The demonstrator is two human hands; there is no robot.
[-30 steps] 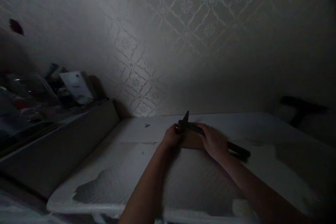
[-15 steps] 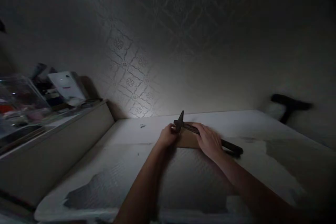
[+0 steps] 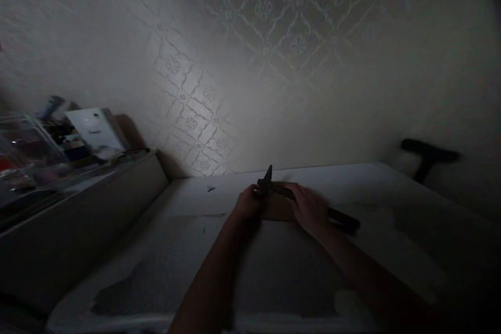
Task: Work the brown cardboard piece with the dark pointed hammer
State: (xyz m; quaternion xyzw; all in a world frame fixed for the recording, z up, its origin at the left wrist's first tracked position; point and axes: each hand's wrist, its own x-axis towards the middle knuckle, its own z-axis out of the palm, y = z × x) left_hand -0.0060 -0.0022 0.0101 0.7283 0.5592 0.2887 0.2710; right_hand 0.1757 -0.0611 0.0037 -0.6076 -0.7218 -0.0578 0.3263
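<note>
Both bare forearms reach forward and converge, the left hand (image 3: 247,203) curled into a closed grip, the right hand (image 3: 309,210) palm-down with fingers bent, just beside it.

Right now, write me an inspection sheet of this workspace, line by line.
Surface: pale table, dimly lit, darker patches near the front edge.
Job's things: dark long-handled tool lying across a brown flat piece.
Clutter: clear container and white box on the side ledge.
Hands: left hand at the tool's head end; right hand resting over its handle, grip unclear.
Cables: nothing seen.
Surroundings: patterned wallpaper; dark T-shaped object at right.
</note>
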